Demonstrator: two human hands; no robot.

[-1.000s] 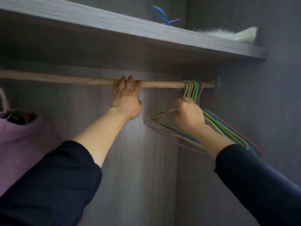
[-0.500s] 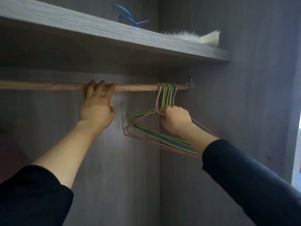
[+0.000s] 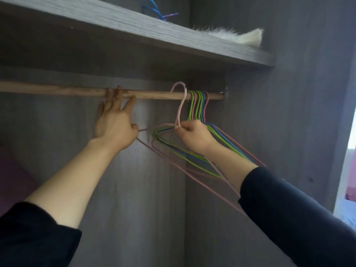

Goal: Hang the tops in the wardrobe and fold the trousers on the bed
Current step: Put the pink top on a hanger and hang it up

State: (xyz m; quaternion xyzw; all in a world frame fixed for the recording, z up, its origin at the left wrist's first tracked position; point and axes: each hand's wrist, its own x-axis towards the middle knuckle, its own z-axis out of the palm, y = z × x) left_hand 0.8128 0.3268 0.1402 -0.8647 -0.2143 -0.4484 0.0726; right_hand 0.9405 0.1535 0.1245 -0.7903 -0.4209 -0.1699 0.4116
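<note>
1. Right hand point(image 3: 194, 136) pinches the thin pink wire hanger point(image 3: 180, 110) at its neck, fingers curled tight. The hook sits over the top of the round wooden rod point(image 3: 57, 90), apparently not free of it.
2. Left hand point(image 3: 113, 128) is unclenched, straight fingers resting on the rod, holding nothing. Its thumb is just beside the pink hanger's left shoulder; contact cannot be told. The hands are apart.
3. Everything is inside the grey wood-grain wardrobe point(image 3: 154, 189), rod end at the right wall. No top or trousers are plainly visible, so hanging has not begun.
4. Risk: the pink hanger's frame is interleaved with the bunch of green, blue and pink wire hangers point(image 3: 198, 108) hanging just right of it. Pulling out could drag neighbours along or off the rod.
5. Risk: the hook catches the rod if drawn toward the person before rising enough.
6. Risk: the grip is a small pinch on slick wire, so a snag could twist it loose and drop it.
7. Risk: the left shoulder could hit the left thumb on the way out.
8. Low risk: the grey plank shelf point(image 3: 134, 29) overhead limits lift room.
</note>
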